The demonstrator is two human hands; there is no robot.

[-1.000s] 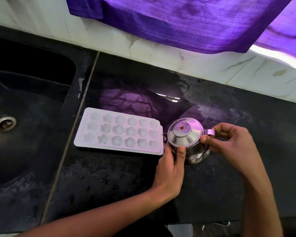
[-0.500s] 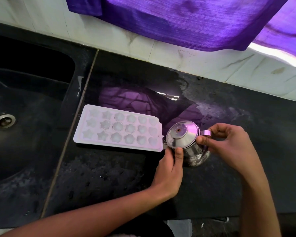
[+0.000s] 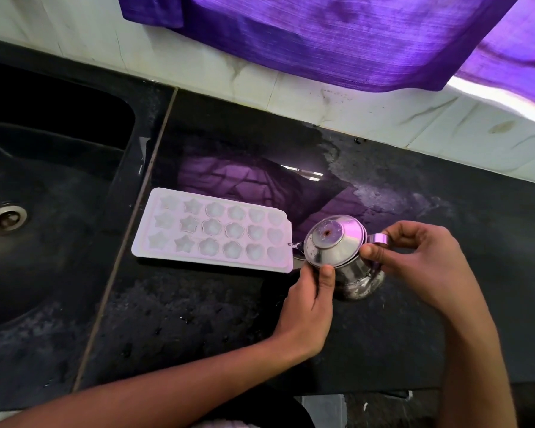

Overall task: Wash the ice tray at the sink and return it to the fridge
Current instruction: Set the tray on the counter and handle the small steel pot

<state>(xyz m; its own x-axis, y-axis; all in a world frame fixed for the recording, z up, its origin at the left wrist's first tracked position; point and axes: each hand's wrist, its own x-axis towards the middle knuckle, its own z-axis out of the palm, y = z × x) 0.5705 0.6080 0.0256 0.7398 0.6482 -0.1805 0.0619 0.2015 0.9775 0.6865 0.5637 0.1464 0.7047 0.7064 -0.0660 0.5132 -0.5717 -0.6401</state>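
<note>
Beside steel pot, ice tray, fingers apart

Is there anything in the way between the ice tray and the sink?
Nothing visible. The ice tray lies flat on the counter right beside the sink, with only bare counter and the seam between them.

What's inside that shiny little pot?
It cannot be seen. A tilted lid covers the steel pot; the left hand pinches the lid's edge, and the right hand holds the handle.
</note>
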